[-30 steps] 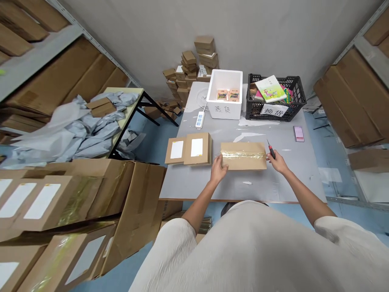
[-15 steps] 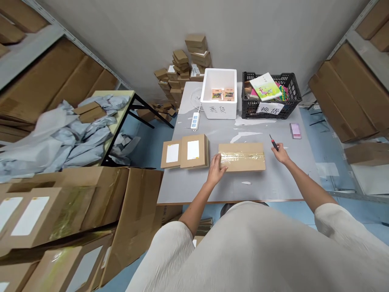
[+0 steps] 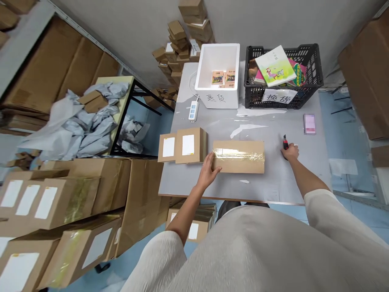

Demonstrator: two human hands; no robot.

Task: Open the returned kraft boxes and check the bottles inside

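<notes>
A long cardboard box [image 3: 238, 165] lies on the grey table, with shiny tape running along its top. My left hand [image 3: 208, 172] grips the box's left end, fingers along the side and thumb over the near corner. To the right of the box, apart from it, my right hand [image 3: 291, 152] is closed around a red and black utility knife [image 3: 285, 142]. The knife points away from me, and the hand is low at the tabletop. Two smaller cardboard boxes with white labels, a larger one [image 3: 188, 156] and a smaller one [image 3: 168, 152], sit left of my left hand.
Behind the boxes stand a white foam box [image 3: 223, 98] and a black crate [image 3: 282, 103] holding books. A power strip [image 3: 193, 111] and a pink, blurred card-like item [image 3: 310, 124] lie on the table [image 3: 182, 186]. Stacked cartons [image 3: 88, 194] fill the left side.
My right hand has moved right, away from the box, and down to the tabletop with the knife. My left hand remains at the box's left end. The camera view has shifted.
</notes>
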